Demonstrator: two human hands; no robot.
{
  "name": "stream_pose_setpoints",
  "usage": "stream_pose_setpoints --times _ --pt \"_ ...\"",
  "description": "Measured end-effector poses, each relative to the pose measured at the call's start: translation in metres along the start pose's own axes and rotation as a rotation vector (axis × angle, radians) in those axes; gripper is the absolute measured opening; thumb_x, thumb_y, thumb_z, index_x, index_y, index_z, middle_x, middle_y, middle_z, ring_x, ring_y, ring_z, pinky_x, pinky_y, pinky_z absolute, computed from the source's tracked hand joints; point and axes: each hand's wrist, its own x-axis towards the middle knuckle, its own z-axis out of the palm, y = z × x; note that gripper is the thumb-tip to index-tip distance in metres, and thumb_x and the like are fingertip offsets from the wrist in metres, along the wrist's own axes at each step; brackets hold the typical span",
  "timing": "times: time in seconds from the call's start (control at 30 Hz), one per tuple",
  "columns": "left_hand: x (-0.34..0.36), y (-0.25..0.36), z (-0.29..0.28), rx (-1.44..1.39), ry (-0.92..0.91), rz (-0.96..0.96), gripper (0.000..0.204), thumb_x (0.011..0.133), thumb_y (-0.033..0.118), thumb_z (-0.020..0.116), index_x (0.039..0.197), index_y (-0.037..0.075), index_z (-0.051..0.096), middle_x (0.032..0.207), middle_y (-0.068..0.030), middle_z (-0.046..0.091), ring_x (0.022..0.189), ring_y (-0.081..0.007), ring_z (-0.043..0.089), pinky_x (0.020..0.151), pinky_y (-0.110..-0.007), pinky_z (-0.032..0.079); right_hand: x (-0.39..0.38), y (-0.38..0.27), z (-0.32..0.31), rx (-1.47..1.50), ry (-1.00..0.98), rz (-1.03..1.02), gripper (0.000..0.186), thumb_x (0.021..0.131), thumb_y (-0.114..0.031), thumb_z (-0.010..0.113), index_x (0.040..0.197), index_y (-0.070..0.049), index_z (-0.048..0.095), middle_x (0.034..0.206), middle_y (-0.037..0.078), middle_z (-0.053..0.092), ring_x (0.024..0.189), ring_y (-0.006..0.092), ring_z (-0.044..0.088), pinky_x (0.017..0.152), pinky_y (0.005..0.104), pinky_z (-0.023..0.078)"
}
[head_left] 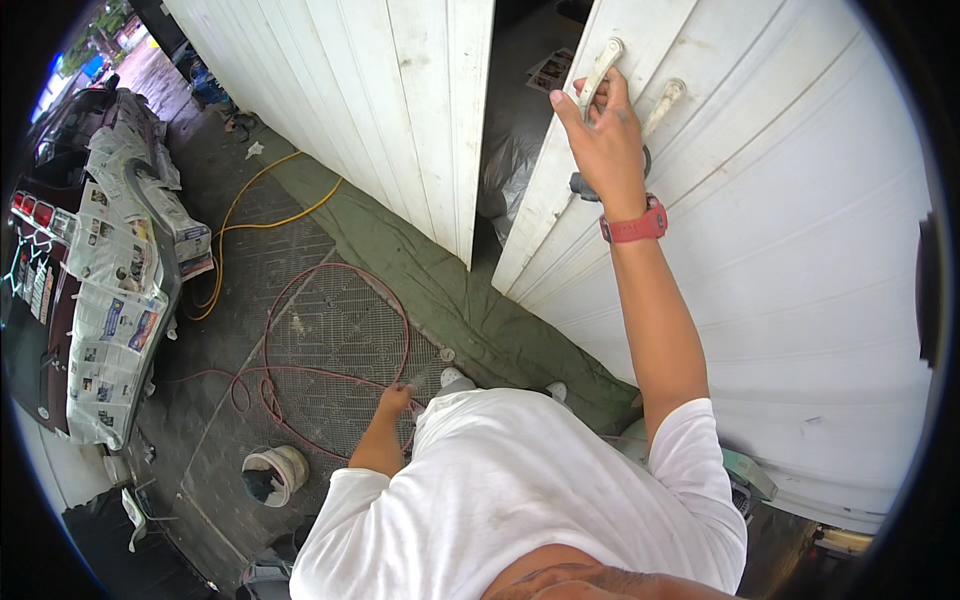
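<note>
My right hand (608, 135), with a red watch (635, 222) on its wrist, reaches up to a white panelled door (690, 200). Its fingers curl round the pale lever handle (601, 78), while the thumb stands on the near side. A second handle (664, 105) and a dark lock-like piece (583, 187) sit close by that hand. The door is ajar, with a dark gap beside the other white panel (400, 110). My left hand (396, 398) hangs low by my side, closed. A thin red hose (330, 370) runs to it; whatever it holds is too small to make out.
Green cloth (400, 250) covers the floor along the panels. The red hose and a yellow hose (235, 226) lie in loops on the dark floor. A bucket (276, 474) stands lower left. Further left is a dark vehicle (40, 260) partly masked with newspaper (110, 270).
</note>
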Motion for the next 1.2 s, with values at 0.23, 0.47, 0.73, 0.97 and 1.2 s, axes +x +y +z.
stream_pose_setpoints --times 0.23,0.47,0.73,0.97,1.2 --pt "-0.005 -0.015 -0.033 -0.22 0.057 -0.007 0.047 0.1 0.033 0.064 0.129 -0.004 0.065 0.111 -0.0144 0.073 0.092 -0.0217 0.069 0.082 -0.037 0.055 0.023 -0.01 0.056 0.01 -0.057 0.078 0.063 0.093 -0.036 0.075 0.135 0.005 0.051 0.122 0.02 0.069 0.109 0.0327 0.069 0.096 0.0399 0.054" --pt "-0.013 -0.069 -0.048 -0.299 0.134 -0.126 0.041 0.102 0.031 0.065 0.129 0.001 0.066 0.107 -0.01 0.072 0.084 -0.0156 0.068 0.068 -0.031 0.054 0.038 -0.017 0.091 0.14 -0.007 0.072 0.058 0.093 -0.028 0.077 0.135 0.005 0.052 0.124 0.02 0.068 0.111 0.0274 0.07 0.097 0.0359 0.055" --pt "-0.063 -0.09 -0.035 -0.445 0.2 -0.343 0.041 0.096 0.031 0.069 0.121 -0.002 0.071 0.092 -0.0092 0.073 0.08 -0.0179 0.068 0.073 -0.036 0.055 0.011 -0.005 0.117 0.106 0.147 0.063 0.075 0.096 -0.02 0.077 0.155 0.002 0.036 0.149 0.019 0.044 0.134 0.0297 0.049 0.116 0.0403 0.044" --pt "-0.049 -0.06 -0.051 -0.037 0.149 -0.175 0.055 0.095 0.043 0.061 0.13 0.001 0.069 0.129 -0.0251 0.069 0.127 -0.04 0.063 0.105 -0.047 0.049 -0.043 -0.003 0.189 0.452 0.198 -0.549 0.055 0.095 -0.004 0.07 0.142 0.003 0.042 0.148 0.021 0.042 0.138 0.0415 0.043 0.115 0.0543 0.043" --pt "-0.07 -0.006 -0.037 -0.19 0.063 -0.17 0.051 0.096 0.04 0.062 0.127 0.001 0.07 0.127 -0.0225 0.07 0.123 -0.0373 0.065 0.104 -0.046 0.05 -0.095 0.035 0.326 0.379 -1.238 -0.084 0.05 0.093 -0.023 0.075 0.135 -0.001 0.057 0.127 0.017 0.063 0.106 0.0328 0.066 0.094 0.039 0.054"
